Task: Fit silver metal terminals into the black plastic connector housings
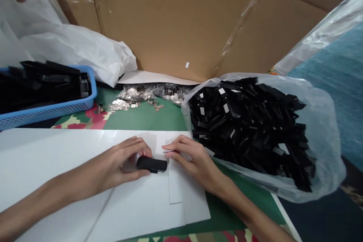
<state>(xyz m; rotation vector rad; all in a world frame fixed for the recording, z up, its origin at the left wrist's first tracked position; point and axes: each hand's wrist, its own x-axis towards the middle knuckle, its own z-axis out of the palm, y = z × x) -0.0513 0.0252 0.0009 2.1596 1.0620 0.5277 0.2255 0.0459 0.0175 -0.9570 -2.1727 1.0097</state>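
White sheets (85, 166) of smooth board or paper lie nearest, overlapping on a green mat (147, 119), and both hands work on top of them. The left hand (124, 164) has its fingers and thumb closed around one end of a small black plastic piece (151, 164), which lies flat on the white surface between the two hands. The right hand (193, 159) sits just beside the other end of that piece, thumb and forefinger pinched together on a thin sliver of metal (167, 151) that points toward the black part; whether the sliver touches it cannot be told. Just right of the right hand, a clear plastic bag (326, 128) slumps open on the mat, packed with many more black plastic parts (249, 128), some carrying small white labels. Further back, in the middle, a loose heap of small silvery metal clips (141, 96) spreads over the green. To the left a blue basket (48, 109) holds long black items, with a white plastic bag (79, 49) crumpled behind it. A brown cardboard wall (184, 19) closes off the rear.
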